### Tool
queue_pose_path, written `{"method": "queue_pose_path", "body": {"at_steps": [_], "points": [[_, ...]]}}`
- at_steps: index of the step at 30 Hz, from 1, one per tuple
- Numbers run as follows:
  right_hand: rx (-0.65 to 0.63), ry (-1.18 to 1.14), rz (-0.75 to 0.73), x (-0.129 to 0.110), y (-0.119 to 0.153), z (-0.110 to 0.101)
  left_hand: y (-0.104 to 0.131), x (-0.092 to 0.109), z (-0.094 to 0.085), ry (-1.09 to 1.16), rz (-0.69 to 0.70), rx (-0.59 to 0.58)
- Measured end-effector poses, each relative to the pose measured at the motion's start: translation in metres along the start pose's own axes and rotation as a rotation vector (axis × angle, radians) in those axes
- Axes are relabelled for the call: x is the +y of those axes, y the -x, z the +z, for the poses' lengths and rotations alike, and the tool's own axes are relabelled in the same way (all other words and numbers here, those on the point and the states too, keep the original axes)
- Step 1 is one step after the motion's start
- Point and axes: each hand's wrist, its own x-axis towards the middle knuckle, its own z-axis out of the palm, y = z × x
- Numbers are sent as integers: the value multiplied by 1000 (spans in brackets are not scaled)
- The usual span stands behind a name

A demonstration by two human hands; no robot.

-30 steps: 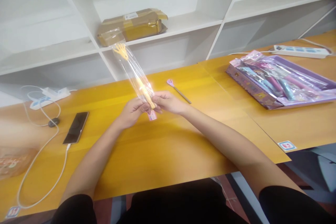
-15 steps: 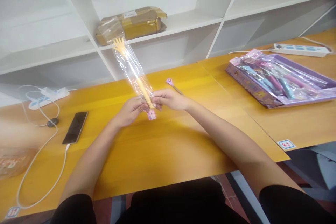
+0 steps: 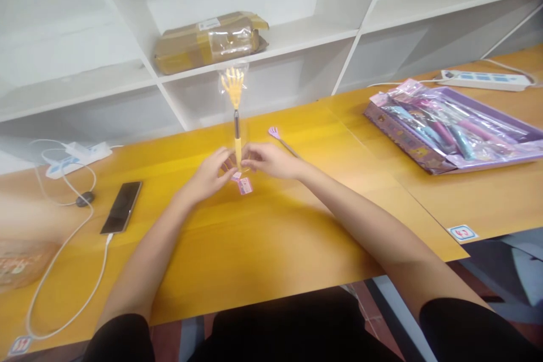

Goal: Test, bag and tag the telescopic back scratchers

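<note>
L hand point(image 3: 208, 175) & R hand point(image 3: 274, 161) part-curled, fingertips closed on base of bagged yellow scratcher point(image 3: 237, 144), approx. upright btwn them. Bench point(image 3: 254, 249) below both; purple tray point(image 3: 405, 141) well to their R; pink tag point(image 3: 245, 185) just below fingertips.

We count two back scratchers point(image 3: 233, 89), two power strips point(image 3: 483, 80), two table stickers point(image 3: 462, 232), one smartphone point(image 3: 121, 207), one tray point(image 3: 405, 138) and one taped parcel point(image 3: 182, 52); the tray's plastic-wrapped items point(image 3: 462, 138) overlap too much for us to number.
</note>
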Motion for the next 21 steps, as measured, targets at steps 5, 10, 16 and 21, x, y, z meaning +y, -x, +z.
{"method": "queue_pose_path", "body": {"at_steps": [5, 10, 16, 21], "points": [[-163, 4, 47, -6, 2, 11, 1, 2, -5, 249, -55, 137], [-405, -55, 114, -15, 5, 29, 1, -1, -16, 518, -131, 478], [-620, -97, 139, -12, 10, 51, 0, -10, -34, 472, -119, 700], [-664, -72, 200, -7, 12, 61, -2, -14, -39, 404, -82, 689]]}}
